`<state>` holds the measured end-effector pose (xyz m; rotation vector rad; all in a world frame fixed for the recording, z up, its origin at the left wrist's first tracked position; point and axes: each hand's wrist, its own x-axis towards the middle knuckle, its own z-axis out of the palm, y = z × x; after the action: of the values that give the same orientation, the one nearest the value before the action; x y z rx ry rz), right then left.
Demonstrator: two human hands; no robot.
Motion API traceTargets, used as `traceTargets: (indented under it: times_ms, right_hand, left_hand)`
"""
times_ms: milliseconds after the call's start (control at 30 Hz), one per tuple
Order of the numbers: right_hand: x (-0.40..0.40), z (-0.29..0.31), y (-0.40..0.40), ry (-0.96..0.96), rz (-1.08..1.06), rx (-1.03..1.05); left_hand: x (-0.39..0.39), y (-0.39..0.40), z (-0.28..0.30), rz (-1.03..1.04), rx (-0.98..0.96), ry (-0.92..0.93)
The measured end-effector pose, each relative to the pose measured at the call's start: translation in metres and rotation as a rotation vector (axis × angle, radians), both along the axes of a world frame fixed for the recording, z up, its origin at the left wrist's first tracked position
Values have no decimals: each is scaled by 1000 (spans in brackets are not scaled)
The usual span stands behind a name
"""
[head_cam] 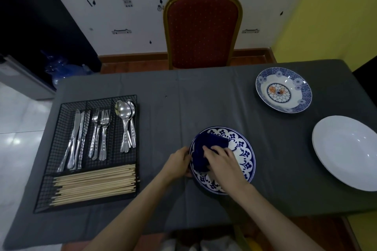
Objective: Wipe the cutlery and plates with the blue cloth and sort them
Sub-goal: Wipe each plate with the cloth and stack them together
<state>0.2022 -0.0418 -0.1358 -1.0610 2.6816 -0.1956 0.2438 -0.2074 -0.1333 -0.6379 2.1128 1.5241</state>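
**Blue cloth on the patterned plate, both hands at work**

A white wall (142, 16) with small black motifs meets a yellow wall (330, 16) at the right, and a red chair with a gold frame (202, 28) stands at the far side of the table. The table (204, 104) is covered by a dark grey cloth. On its left sits a black wire tray (61, 185): knives (76, 138), forks (101, 132) and spoons (127, 126) lie in three upper compartments, and wooden chopsticks (95, 183) fill the long one nearest the person. At the right edge lies a plain white plate (346, 151); beyond it, a floral bowl-plate with an orange centre (284, 89), well apart from it.

Near the front middle is the blue-and-white plate (244, 159). The left hand (177, 163) grips its left rim, fingers curled at the edge. The right hand (222, 159) lies palm down over the blue cloth (206, 149), fingers bent onto it, pressing it against the plate's face.
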Motion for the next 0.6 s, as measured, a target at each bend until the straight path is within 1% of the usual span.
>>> traceTargets:
  times_ms: [100,167,233,333,433,600]
  right_hand:
    - [-12,4,10,19,-42,59]
    - [-22,11,25,31,-105,70]
    - [-27,19,43,23,-112,78]
    - [-19,28,66,-62,-12,64]
    - [-7,23,79,-78,79,41]
    - [5,12,63,-125,155,-48]
  left_hand:
    - [0,-2,2,-19,-9,-1]
    - [0,-2,2,-16,-11,-2]
    - [2,0,3,6,1,2]
    - [5,3,3,29,19,6]
    - [4,2,3,-40,3,14]
    - [3,-3,2,-93,56,-3]
